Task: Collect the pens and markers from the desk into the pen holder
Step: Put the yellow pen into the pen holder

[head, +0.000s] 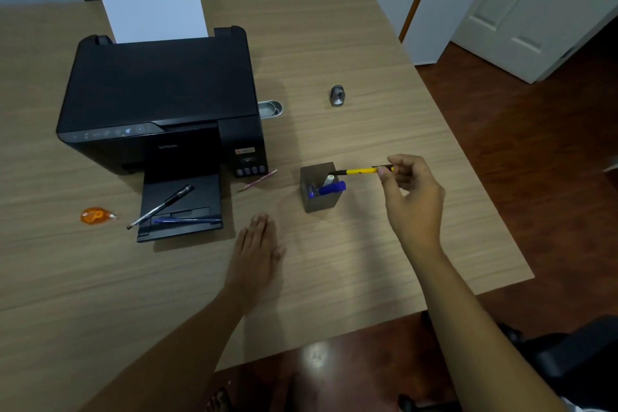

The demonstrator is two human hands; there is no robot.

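While pinched in right-hand fingers (388, 174), yellow pen (361, 171) overhangs holder (317, 201).

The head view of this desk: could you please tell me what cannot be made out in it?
- Pen holder: its walls hide the lower parts of the blue marker and white one.
- Metal tray: mostly behind the printer.
- Printer panel icons: too small and dim.
- Yellow pen: rear end hidden by the right hand.

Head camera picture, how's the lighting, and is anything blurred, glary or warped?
Head view: dim, bluish light; soft shadows beside the pen holder and under the right hand; a glare patch on the floor below the desk edge; wide-angle bending at the borders; printer lettering too soft to read.
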